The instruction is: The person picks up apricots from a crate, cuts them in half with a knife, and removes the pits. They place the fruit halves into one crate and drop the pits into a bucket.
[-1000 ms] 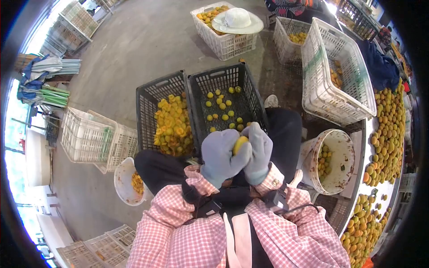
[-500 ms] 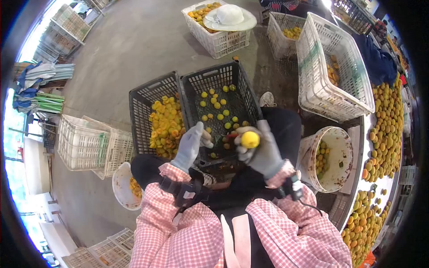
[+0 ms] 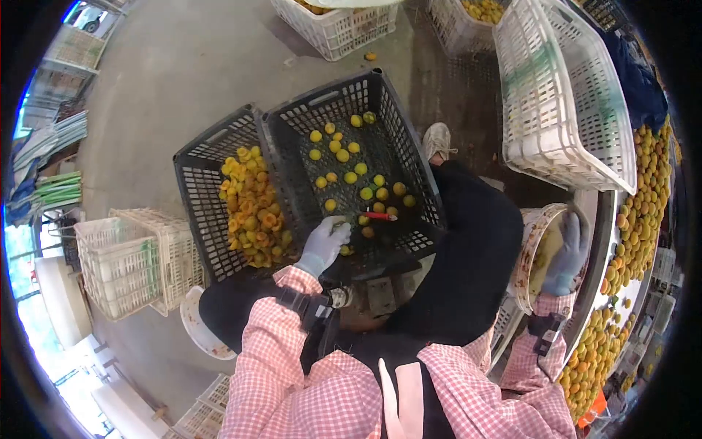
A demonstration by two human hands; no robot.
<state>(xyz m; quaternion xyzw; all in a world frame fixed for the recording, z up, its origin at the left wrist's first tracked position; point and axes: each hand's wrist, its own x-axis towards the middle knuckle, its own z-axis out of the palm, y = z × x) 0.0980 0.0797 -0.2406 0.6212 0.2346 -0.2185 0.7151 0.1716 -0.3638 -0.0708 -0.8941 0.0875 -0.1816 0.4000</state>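
Note:
My left hand [image 3: 326,244], in a grey glove, is over the near edge of the black crate [image 3: 272,150]. Its fingers are curled together, and whatever they hold, if anything, is too small to make out. Beneath it, loose yellow-green fruits [image 3: 360,168] that look like apricots lie in the crate, beside a red-handled knife [image 3: 380,216]. My right hand [image 3: 567,256], gloved too, reaches over the white bucket [image 3: 523,267] on the right with its fingers stretched out. No fruit shows in it, though its palm side is hidden.
Cut fruit pieces [image 3: 252,208] fill another black crate [image 3: 201,190] on the left. A tall white crate [image 3: 537,95] stands at the upper right, beside a table piled with fruit [image 3: 592,358]. Stacked white crates [image 3: 117,256] and a white basin [image 3: 197,329] are at left.
My right hand has moved right, from above the black crate to the bucket; the yellow fruit it held no longer shows. The knife is now in plain view. My left hand stays near the crate.

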